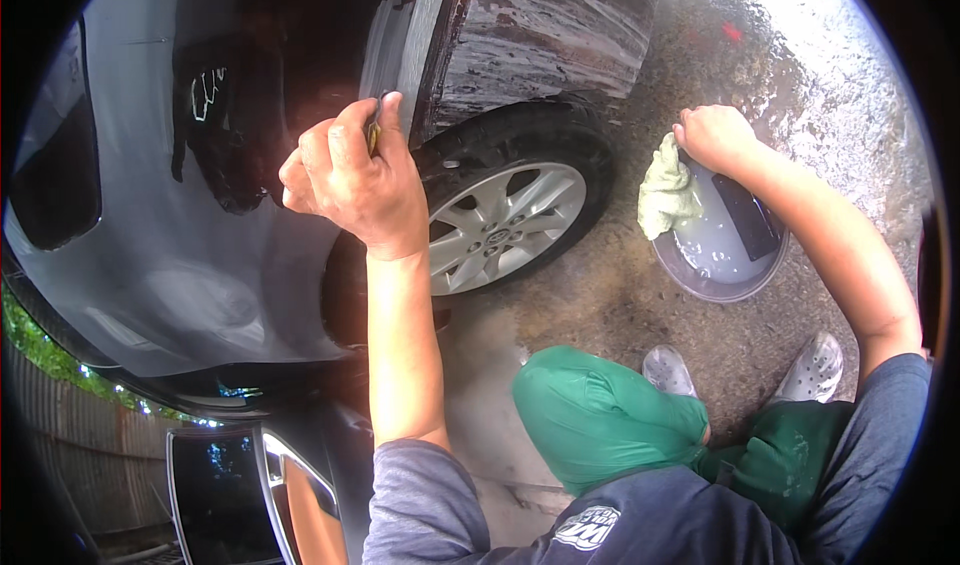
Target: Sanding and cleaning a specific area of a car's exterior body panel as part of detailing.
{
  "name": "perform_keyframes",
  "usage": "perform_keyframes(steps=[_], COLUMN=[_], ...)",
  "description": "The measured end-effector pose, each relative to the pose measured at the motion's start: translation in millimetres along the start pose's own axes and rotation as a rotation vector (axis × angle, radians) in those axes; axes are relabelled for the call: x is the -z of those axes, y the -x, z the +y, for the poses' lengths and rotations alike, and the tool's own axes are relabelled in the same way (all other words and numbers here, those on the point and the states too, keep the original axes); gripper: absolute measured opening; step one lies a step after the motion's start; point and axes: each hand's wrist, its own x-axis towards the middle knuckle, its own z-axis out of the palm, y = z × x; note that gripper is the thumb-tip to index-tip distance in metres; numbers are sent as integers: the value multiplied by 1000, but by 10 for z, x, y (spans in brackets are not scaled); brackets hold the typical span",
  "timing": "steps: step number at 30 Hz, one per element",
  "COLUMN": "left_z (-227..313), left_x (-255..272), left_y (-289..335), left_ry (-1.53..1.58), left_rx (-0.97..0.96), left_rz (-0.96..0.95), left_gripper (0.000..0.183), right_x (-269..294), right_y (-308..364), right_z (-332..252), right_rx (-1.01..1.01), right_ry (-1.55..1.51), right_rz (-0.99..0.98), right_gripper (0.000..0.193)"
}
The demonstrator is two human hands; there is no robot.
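My left hand (352, 170) is raised against the dark car's body panel (220, 255), just above and left of the front of the wheel arch. Its thumb and fingers pinch a small dark-and-yellow thing (374, 133), mostly hidden by the fingers. Over the rim of a round clear bucket (715, 290), my right hand (715, 137) grips a wet pale-green cloth (668, 193) that hangs down from it. Cloudy water and a dark flat rectangular piece (745, 215) are in the bucket.
A silver-spoked wheel (505, 220) stands right of my left forearm. Above it, the panel (540, 35) is streaked grey and white, beside a pale vertical strip (428, 40). The concrete ground (620, 300) is wet. My feet in light clogs (812, 367) are near the bucket; a side mirror (225, 495) juts out lower left.
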Motion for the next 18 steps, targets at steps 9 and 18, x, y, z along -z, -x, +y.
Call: perform_keyframes(steps=[9,18], left_z=[80,135], left_x=[62,57], left_y=[-313,-483], left_ry=[10,-32], left_rx=[-50,-92], left_rz=[-125,-170], left_gripper=[18,20], right_x=[15,53], right_y=[20,105], right_z=[22,-15], right_rx=[16,-4], right_ry=[-36,-42], right_rz=[21,-8], right_gripper=[40,46])
